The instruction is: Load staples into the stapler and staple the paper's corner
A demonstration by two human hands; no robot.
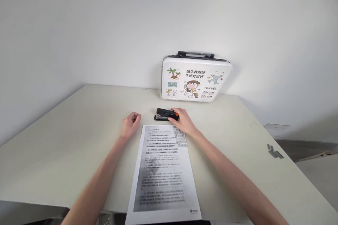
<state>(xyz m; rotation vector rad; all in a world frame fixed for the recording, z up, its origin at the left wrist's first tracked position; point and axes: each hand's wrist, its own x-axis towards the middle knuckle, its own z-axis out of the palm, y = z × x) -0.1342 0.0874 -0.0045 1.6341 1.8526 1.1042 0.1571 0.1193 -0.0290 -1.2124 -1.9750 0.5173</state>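
A black stapler (164, 113) with an orange part at its rear lies on the table, its front end facing left. My right hand (182, 120) grips its right end, thumb on the near side and fingers over the far side. My left hand (130, 123) rests on the table left of the stapler, apart from it, curled into a loose fist with nothing visible in it. Just below both hands lies a printed sheet of paper (161, 175), upright to me, its top edge close to the stapler. Whether it is one sheet or a stack, I cannot tell.
A white case (195, 81) with cartoon travel pictures and a black handle leans against the wall behind the stapler. Several grey strips of staples (276, 153) lie near the right edge of the pale table (79, 130). The paper reaches the table's front edge.
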